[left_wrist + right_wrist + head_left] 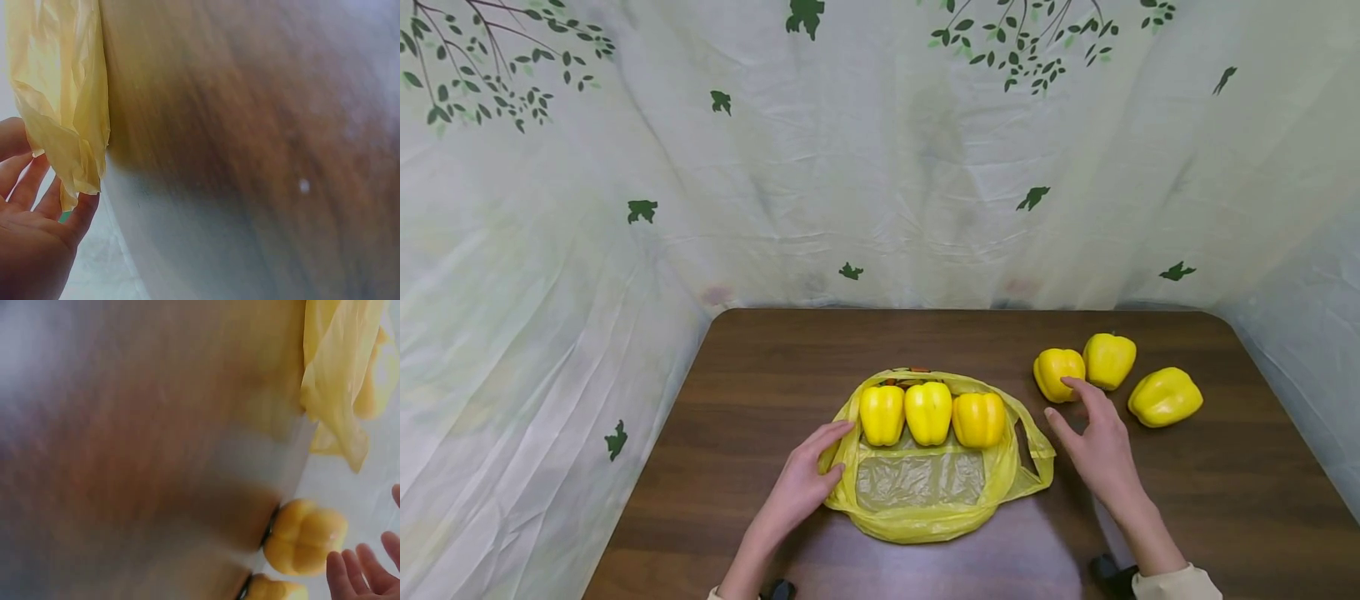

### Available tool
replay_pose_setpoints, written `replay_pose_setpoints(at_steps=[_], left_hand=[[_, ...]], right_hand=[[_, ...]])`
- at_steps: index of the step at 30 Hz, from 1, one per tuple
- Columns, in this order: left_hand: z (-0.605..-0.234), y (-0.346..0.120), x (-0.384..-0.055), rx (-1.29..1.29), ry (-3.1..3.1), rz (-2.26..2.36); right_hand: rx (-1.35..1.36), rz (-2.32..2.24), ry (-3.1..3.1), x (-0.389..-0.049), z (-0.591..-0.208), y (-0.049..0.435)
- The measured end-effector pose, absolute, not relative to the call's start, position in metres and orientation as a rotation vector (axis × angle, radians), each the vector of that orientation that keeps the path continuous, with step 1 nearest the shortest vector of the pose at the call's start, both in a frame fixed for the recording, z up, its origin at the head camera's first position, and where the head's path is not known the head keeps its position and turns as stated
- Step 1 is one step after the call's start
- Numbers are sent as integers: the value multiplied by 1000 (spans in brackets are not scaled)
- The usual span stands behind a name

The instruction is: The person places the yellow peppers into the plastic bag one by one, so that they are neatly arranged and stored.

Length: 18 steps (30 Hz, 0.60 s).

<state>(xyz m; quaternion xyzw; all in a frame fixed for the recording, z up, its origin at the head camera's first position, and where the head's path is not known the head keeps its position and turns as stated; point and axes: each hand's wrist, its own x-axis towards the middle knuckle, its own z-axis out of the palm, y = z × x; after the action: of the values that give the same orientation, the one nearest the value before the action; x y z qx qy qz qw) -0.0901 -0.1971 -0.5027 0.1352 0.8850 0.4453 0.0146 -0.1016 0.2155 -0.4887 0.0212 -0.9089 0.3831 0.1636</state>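
A yellow plastic bag (pixel 925 525) lies spread on the table with its mouth facing up. Inside, along its far side, three yellow bell peppers (pixel 928 414) stand in a row. My left hand (pixel 803 477) rests at the bag's left edge, thumb and fingers apart; in the left wrist view the fingers overlap the bag's hanging film (pixel 62 94). To the right of the bag, my right hand (pixel 1101 450) reaches with spread fingers, an index fingertip right over the nearest loose bell pepper (pixel 1057 371). The right wrist view shows those fingers (pixel 372 575) beside a pepper (pixel 306 537).
Two more bell peppers, one behind (pixel 1109 360) and one farther right (pixel 1165 397), lie on the brown wooden table (pixel 760 358). The bag's right handle loop (pixel 1037 454) sticks out toward my right hand. A leaf-patterned curtain (pixel 880 183) hangs behind the table.
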Motion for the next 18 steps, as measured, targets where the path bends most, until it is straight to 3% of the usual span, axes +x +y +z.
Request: replay_pose_setpoints(at_steps=[18], left_hand=[[-503, -198, -89, 441, 2785, 1372]], right_hand=[[119, 1006, -2571, -131, -499, 233]])
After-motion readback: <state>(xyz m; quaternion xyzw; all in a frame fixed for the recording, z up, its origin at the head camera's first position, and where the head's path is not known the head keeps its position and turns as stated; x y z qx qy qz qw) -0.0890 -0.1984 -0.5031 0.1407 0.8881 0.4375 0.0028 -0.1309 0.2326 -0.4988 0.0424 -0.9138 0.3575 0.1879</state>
